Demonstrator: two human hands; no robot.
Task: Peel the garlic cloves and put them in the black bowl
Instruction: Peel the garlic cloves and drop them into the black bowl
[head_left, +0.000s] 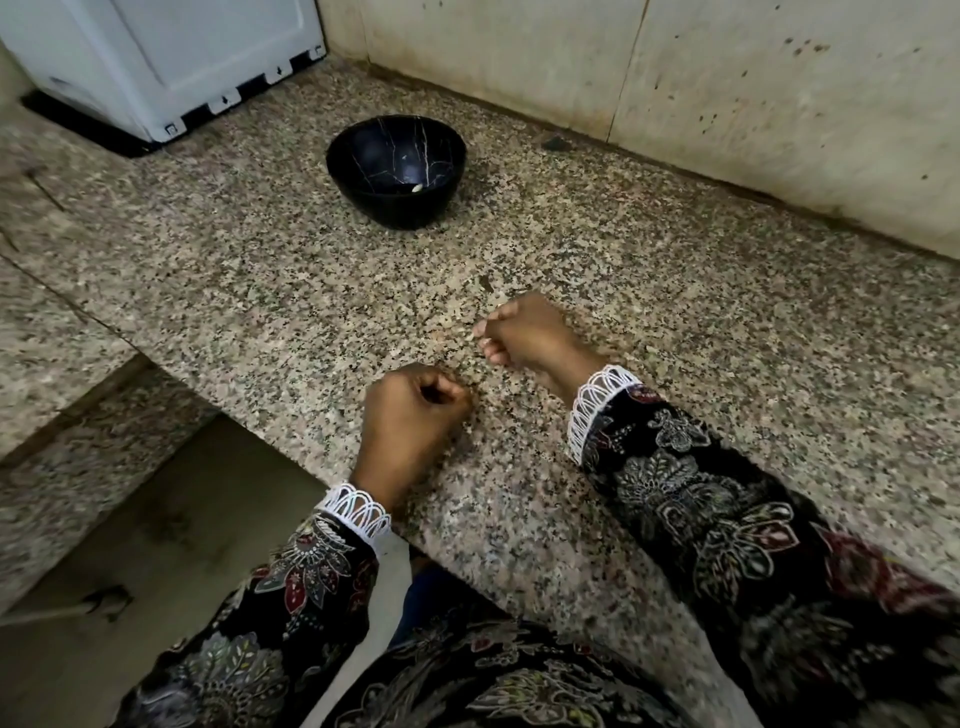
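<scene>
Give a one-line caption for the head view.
Both hands, left and right, curl over the granite counter; black bowl holds one pale piece.

Dim, soft indoor light, faint shadows, motion blur on both hands (524, 338), wide-angle bending at edges.

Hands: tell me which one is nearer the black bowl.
The right hand: it reaches further up the granite counter toward the black bowl, while the left hand sits back near the counter's edge.
</scene>
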